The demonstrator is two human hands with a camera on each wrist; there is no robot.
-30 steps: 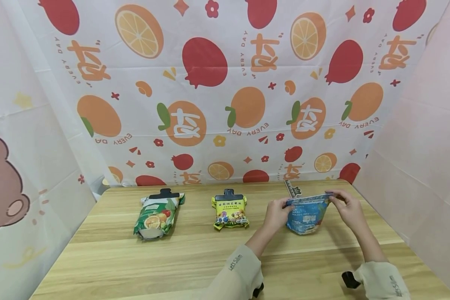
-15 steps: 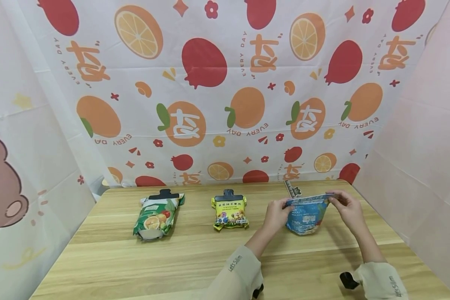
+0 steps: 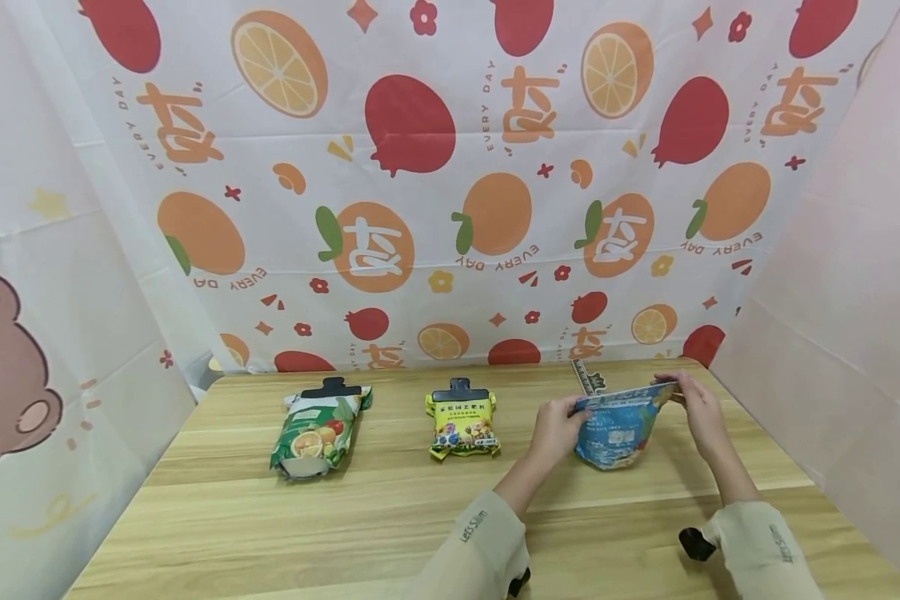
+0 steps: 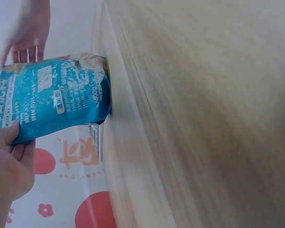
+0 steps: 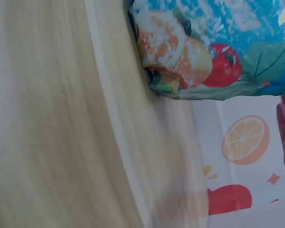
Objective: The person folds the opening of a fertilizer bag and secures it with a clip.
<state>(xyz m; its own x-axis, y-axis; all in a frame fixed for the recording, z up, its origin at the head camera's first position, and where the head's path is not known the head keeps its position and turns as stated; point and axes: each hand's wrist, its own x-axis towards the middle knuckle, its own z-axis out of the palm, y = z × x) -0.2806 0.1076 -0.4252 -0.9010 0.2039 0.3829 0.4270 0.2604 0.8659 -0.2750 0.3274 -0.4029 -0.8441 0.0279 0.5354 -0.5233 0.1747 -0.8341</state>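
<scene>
A blue plastic bag with fruit print stands upright on the right of the table, its top edge level with both hands. My left hand pinches its upper left corner, thumb on the front; this grip also shows in the left wrist view. My right hand is at the upper right corner. In the left wrist view its fingers look straight and slightly parted, with their tips hidden behind the bag. The right wrist view shows the bag's fruit-printed side close to the tabletop.
A green bag with a black clip lies at the left. Mid-table lies a yellow bag, also topped by a black clip. A flat ruler-patterned piece sits behind the blue bag. A fruit-printed curtain backs the wooden table.
My right hand has shifted slightly up from its pinch at the corner, its fingers now farther behind the bag. The bag's upper right corner is raised a little. The left hand keeps its hold.
</scene>
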